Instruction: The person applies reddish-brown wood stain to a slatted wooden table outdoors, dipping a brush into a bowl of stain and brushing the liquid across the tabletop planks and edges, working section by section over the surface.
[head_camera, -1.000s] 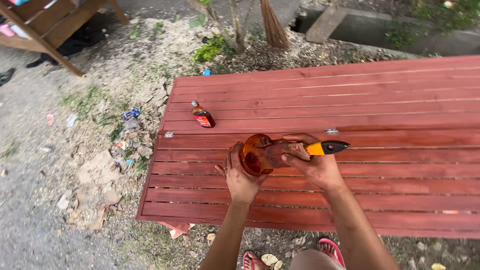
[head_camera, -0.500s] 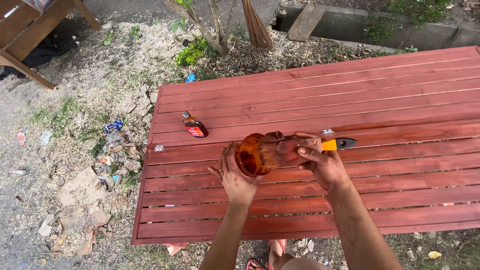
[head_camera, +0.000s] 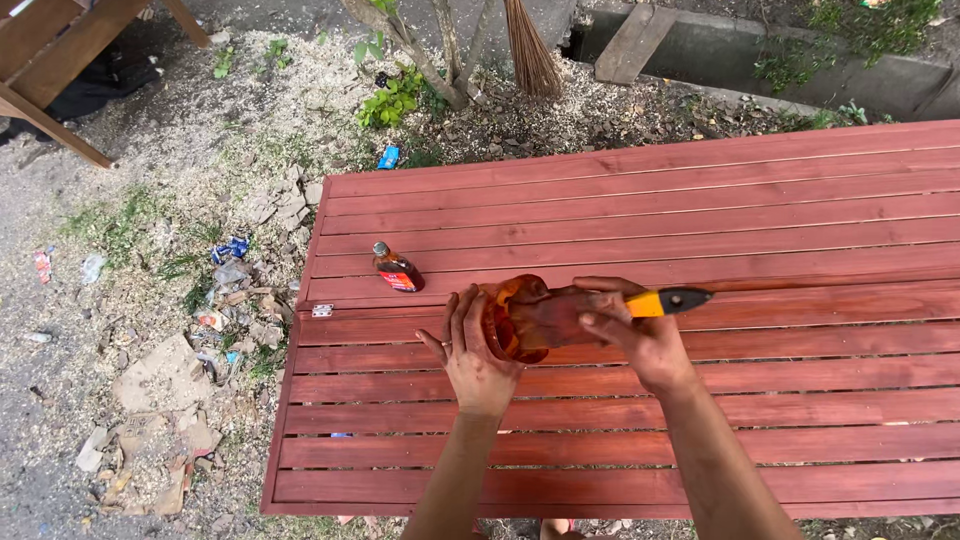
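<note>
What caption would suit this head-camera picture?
Left hand holds an orange container; right hand holds a brush, above a red slatted table.

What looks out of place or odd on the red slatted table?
A small bottle lies on its side near the table's left edge instead of standing. A small metal hinge sits loose at that edge. Nothing looks spilled.

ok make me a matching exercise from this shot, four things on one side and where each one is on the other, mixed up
Things:
1. small brown glass bottle
2. stained paintbrush with yellow and black handle
3. straw broom head
4. amber plastic container

Places:
A. in the right hand
B. lying on the red slatted wooden table, near its left edge
C. on the ground beyond the table, by the small tree
D. against the left hand

Pairs: 1-B, 2-A, 3-C, 4-D
</note>
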